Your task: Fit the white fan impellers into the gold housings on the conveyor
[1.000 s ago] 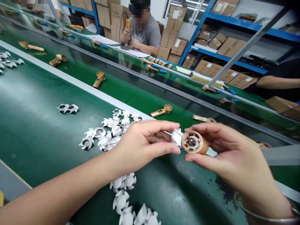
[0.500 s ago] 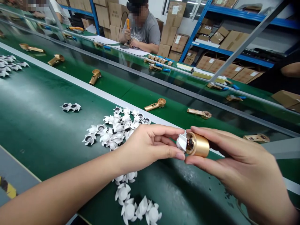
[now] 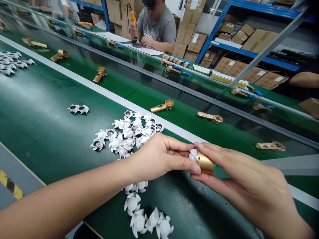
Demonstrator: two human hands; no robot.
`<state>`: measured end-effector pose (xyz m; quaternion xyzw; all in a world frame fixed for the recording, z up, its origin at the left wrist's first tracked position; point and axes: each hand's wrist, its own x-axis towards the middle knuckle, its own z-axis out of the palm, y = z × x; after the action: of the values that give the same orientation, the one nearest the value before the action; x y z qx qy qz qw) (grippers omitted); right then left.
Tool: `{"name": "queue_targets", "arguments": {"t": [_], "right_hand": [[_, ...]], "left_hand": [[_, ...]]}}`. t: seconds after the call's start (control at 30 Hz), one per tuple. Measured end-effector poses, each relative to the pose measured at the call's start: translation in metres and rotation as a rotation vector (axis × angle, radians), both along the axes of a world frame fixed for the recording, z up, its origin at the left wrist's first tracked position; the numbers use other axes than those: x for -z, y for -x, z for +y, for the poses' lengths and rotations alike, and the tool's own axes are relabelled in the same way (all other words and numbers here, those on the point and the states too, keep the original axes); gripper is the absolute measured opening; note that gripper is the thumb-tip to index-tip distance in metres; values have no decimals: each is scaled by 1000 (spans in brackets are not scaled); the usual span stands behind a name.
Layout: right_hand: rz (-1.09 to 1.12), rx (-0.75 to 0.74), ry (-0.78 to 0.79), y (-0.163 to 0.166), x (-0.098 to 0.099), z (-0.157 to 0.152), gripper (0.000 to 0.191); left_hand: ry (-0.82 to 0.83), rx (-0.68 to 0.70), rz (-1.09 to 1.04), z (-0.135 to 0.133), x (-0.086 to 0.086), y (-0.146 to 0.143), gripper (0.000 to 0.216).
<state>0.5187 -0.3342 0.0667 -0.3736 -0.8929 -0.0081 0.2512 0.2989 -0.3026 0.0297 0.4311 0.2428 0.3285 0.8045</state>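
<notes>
now the gold housing [image 3: 206, 164], right of centre, has turned, hiding its inside; the white fan wheel [image 3: 192, 154], pinched in my left hand [image 3: 161, 156], meets its mouth, seemingly partly in, while my right hand [image 3: 245, 171] clasps the housing, thumb opposite fingers.

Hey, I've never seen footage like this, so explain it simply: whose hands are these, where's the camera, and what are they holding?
There is no robot here: these are a person's two bare hands. The picture comes from a camera worn on that person's head, looking forward and down. The left hand has a white fan impeller in its grip, at the mouth of a gold cylindrical housing held by the right hand. How far in it sits is hidden. Loose white impellers lie in clusters on the green tabletop, with gold handheld-fan bodies spaced out beyond. Farther back, a co-worker holds an orange tool.
</notes>
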Motion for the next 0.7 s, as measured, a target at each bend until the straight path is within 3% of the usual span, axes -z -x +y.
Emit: {"name": "queue_targets", "arguments": {"t": [0.1,0.2,0.27,0.33,0.43,0.53,0.7], "right_hand": [[41,51,43,0,4,13,43],[-6,344,171,0,14,57,45],[-84,527,252,0,26,99,35],[-147,613,303,-5,35,138,32],[-185,688,315,-24,38,158,34],[-193,668,278,-52,29,116,28],[-198,485,342,-92,35,-13,20]], "left_hand": [[-148,-82,237,1,-13,7,35],[-418,-103,741,-2,-35,15,67],[-644,131,1007,-9,-44,15,67],[-885,438,1162,-20,-43,9,55],[-1068,724,1269,-37,-30,-5,50],[-1085,813,1276,-43,-21,-12,41],[-1135,721,1166,-33,-18,-10,22]]}}
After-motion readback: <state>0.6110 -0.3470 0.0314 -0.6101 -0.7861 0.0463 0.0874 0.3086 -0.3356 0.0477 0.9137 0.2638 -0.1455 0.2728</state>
